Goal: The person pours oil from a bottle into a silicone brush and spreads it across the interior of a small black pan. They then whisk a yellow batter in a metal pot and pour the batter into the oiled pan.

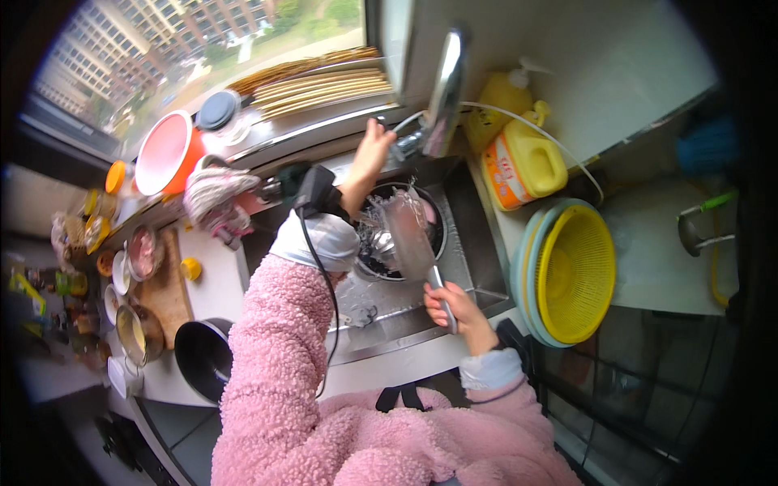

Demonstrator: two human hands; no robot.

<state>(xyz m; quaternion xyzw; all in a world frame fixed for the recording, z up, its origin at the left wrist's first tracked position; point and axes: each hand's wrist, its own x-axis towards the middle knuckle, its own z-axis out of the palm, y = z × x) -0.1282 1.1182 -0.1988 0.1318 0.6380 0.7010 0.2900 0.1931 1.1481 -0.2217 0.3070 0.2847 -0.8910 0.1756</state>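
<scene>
My right hand (453, 307) grips the metal handle of a cleaver (406, 234), its broad blade held tilted over a round metal pot (445, 228) in the sink. Water splashes off the blade, blurring its outline. Something pink shows inside the pot beside the blade, but I cannot tell what it is. Reaching across to the back of the sink, my left hand (372, 149) has its fingers around the lever of the chrome faucet (447, 91). The stainless steel sink (480, 243) surrounds the pot, and a crumpled clear scrap (363, 316) lies near its front.
Yellow jugs (535, 161) and stacked colanders (577, 276) stand right of the sink. To the left are a cloth (219, 191), an orange basin (170, 152), a wooden cutting board (163, 273), several bowls and a black pot (203, 358). A cable hangs from my left wrist.
</scene>
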